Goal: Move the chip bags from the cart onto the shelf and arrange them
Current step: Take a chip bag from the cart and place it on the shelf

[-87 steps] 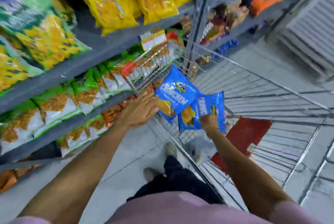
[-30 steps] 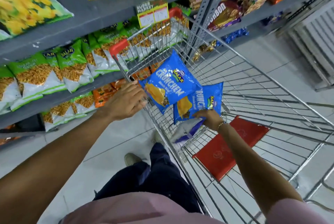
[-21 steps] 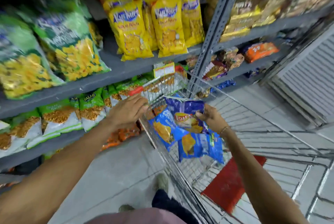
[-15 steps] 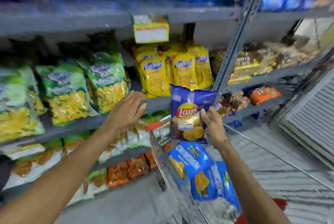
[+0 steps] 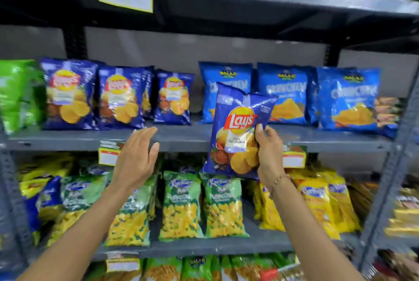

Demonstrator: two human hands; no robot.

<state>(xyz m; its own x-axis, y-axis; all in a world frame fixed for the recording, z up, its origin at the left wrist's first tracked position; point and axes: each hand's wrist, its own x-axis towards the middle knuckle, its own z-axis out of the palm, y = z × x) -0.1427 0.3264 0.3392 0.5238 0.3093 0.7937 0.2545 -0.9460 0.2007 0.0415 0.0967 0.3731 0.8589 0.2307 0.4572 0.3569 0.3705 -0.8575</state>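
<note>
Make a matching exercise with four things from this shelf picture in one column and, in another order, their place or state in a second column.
Column A
1. dark blue Lay's chip bag with the red and yellow logo
2. left hand
3. light blue Crunchex chip bags
4. green and yellow Kurkure puff bags

Column B
a. standing on the middle shelf, right part
b. open, holding nothing
c. held by the right hand in front of the grey metal shelf
d. on the shelf below

Pairs: 1-c, 2-b, 3-a, 4-d
</note>
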